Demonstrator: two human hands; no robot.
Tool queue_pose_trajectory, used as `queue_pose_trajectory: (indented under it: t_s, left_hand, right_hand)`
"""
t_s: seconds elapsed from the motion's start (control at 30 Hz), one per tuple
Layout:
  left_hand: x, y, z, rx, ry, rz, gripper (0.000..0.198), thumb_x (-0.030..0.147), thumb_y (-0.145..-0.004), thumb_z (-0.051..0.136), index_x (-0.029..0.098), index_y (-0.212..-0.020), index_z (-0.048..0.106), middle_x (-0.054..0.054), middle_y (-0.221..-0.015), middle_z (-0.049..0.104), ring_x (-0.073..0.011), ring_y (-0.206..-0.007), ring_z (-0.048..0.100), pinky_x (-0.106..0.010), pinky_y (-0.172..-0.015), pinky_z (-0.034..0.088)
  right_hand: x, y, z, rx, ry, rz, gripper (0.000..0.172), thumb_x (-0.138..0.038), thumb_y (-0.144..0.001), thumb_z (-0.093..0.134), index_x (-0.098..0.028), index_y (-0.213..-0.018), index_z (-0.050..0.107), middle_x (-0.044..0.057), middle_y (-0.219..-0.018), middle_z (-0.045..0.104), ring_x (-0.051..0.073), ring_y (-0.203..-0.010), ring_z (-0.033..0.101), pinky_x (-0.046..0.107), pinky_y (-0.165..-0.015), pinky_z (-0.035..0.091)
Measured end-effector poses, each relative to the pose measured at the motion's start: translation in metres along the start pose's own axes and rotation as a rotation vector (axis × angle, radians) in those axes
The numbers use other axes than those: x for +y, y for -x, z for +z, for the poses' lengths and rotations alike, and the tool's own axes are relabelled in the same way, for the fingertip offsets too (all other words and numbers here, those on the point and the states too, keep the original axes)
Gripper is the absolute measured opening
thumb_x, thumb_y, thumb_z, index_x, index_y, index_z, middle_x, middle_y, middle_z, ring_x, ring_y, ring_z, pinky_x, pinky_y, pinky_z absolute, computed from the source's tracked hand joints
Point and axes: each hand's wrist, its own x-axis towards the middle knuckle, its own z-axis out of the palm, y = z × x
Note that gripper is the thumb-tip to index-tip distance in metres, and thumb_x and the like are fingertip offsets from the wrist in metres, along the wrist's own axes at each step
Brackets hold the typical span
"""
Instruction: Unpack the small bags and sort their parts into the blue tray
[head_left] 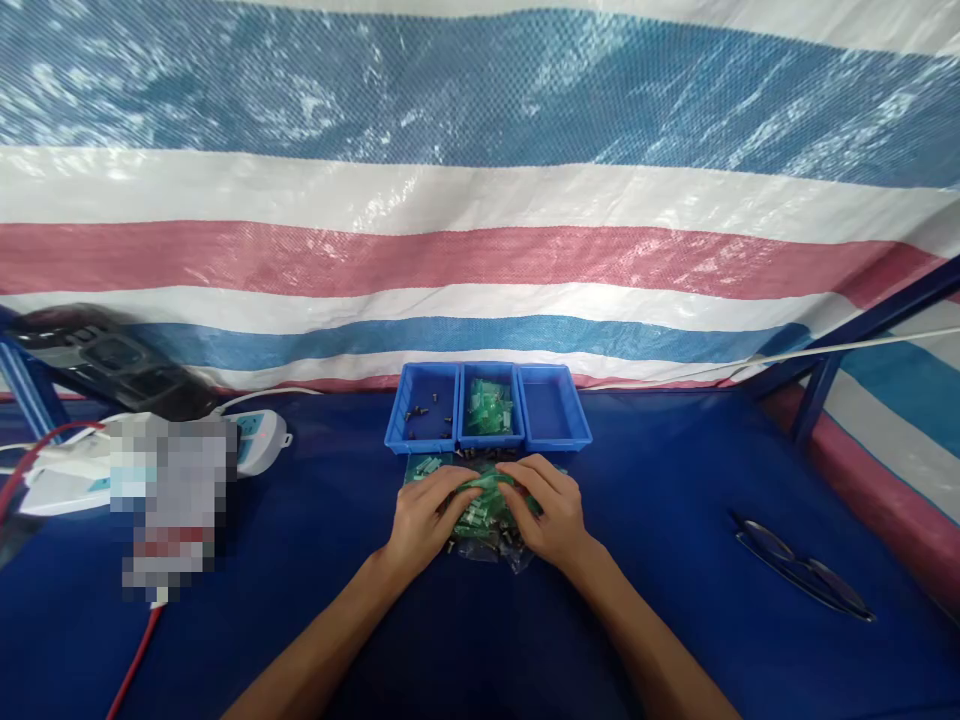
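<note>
A heap of green plastic bags holding small pale green pieces (478, 518) lies on the blue table in front of the bins. My left hand (420, 510) has its thumb and fingers closed on the left side of a green plastic bag (489, 482). From the right, my right hand (553, 508) grips the same bag, thumb towards the other thumb. Dark screws (491, 454) show behind the heap, and more peek out below it. A clear plastic bag (517, 555) sticks out towards me. The fingers partly hide the bag between them.
Three joined blue bins stand behind the heap: the left bin (392, 440) has several screws, the middle bin (490, 441) has green pieces, and there is a right bin (587, 438). Glasses (802, 565) lie right. A power strip (262, 440) and cables lie left, before a striped sheet (480, 190).
</note>
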Motion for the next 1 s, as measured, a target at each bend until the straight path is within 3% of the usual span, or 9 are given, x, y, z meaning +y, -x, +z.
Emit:
queue_pose_trajectory:
  t_s: [0.33, 0.57, 0.77, 1.0]
  left_hand:
    - [-0.0028, 0.0071, 0.0053, 0.013, -0.051, -0.038, 0.013, 0.025, -0.085, 0.060, 0.020, -0.095, 0.064, -0.002, -0.082, 0.068, -0.0144, -0.076, 0.065, -0.022, -0.067, 0.052]
    - [-0.0019, 0.0054, 0.0012, -0.045, -0.076, -0.122, 0.029, 0.037, -0.083, 0.061, 0.019, -0.106, 0.060, 0.001, -0.067, 0.064, -0.0070, -0.046, 0.053, -0.018, -0.049, 0.044]
    - [-0.0028, 0.0058, 0.0031, -0.033, -0.038, -0.063, 0.013, 0.029, -0.086, 0.057, 0.017, -0.085, 0.063, -0.004, -0.080, 0.067, -0.0150, -0.073, 0.065, -0.024, -0.066, 0.051]
    - [-0.0027, 0.0074, 0.0049, 0.005, -0.126, -0.026, 0.010, 0.025, -0.086, 0.057, 0.017, -0.083, 0.061, -0.001, -0.071, 0.063, -0.0110, -0.061, 0.059, -0.020, -0.058, 0.046]
  right_hand:
    - [0.0044, 0.0010, -0.0034, -0.078, -0.027, 0.055, 0.016, -0.017, -0.087, 0.049, -0.019, -0.095, 0.063, 0.007, -0.080, 0.059, 0.015, -0.069, 0.058, 0.026, -0.061, 0.049]
    - [0.0073, 0.0002, -0.0052, 0.028, -0.060, 0.068, 0.016, -0.012, -0.085, 0.051, -0.019, -0.092, 0.064, 0.008, -0.079, 0.063, 0.016, -0.069, 0.061, 0.029, -0.062, 0.052]
    - [0.0072, 0.0039, -0.0023, 0.052, -0.046, 0.067, 0.017, -0.015, -0.085, 0.052, -0.020, -0.095, 0.065, 0.006, -0.081, 0.062, 0.016, -0.072, 0.062, 0.029, -0.064, 0.052]
    - [0.0042, 0.0065, 0.0010, 0.006, -0.031, 0.084, 0.022, -0.021, -0.085, 0.055, -0.020, -0.106, 0.061, 0.008, -0.089, 0.056, 0.015, -0.068, 0.057, 0.030, -0.063, 0.052]
